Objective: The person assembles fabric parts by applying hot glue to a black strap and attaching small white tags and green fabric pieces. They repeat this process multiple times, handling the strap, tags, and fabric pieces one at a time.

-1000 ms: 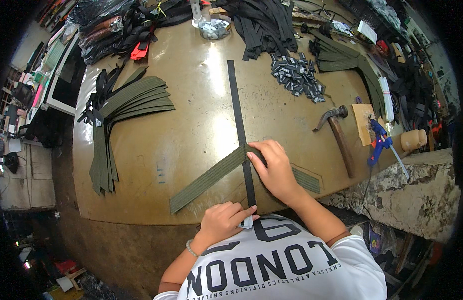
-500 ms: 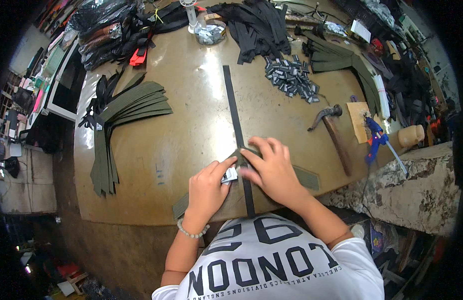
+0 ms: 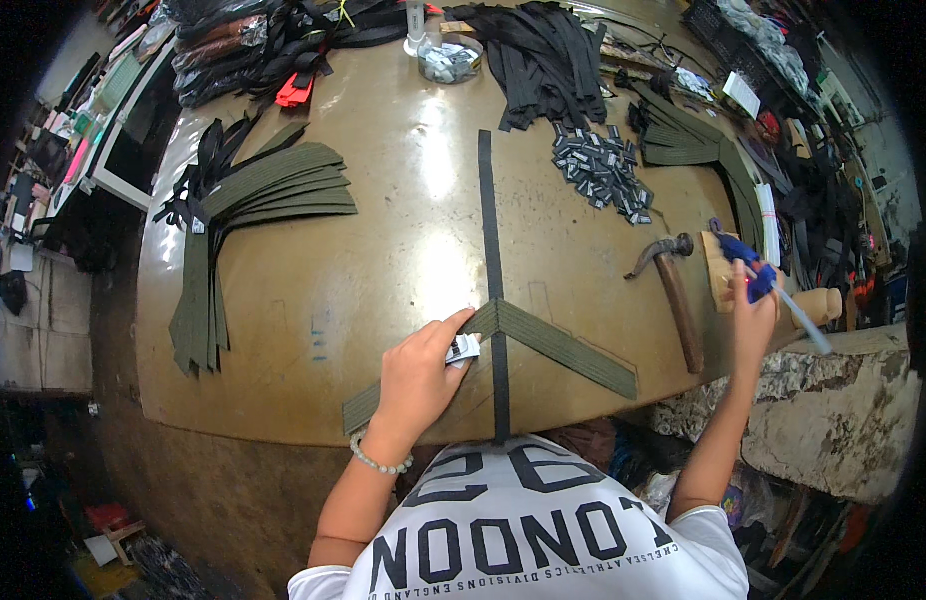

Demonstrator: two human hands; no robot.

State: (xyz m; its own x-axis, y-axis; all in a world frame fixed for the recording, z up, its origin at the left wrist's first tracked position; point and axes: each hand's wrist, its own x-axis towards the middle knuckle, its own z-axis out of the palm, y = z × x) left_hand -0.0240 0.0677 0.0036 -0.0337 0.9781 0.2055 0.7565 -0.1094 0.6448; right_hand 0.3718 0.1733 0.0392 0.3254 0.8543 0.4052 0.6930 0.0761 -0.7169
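An olive-green ribbed strap [image 3: 568, 352], bent into a peak, lies across a long black strap [image 3: 486, 215] on the table in front of me. My left hand [image 3: 415, 375] rests on the green strap's left arm, its index fingertip close to the peak. Small white labels [image 3: 463, 348] stick out between that hand's thumb and fingers. Off to the right, my right hand [image 3: 755, 315] is wrapped round a blue glue gun [image 3: 758, 283] with a pale glue stick. A wooden-handled hammer [image 3: 680, 312] lies just left of the glue gun.
A fan of green straps [image 3: 273, 190] lies at left, another green bundle [image 3: 688, 140] at far right. Small dark grey pieces [image 3: 598, 170] are heaped near black straps [image 3: 533, 65]. Behind stands a clear tub [image 3: 450, 60] of small pieces. A tan roll [image 3: 821, 304] sits at the right edge.
My right hand has left the green strap's peak, moved right and taken hold of the glue gun. My left hand stays on the strap. The view has shifted slightly.
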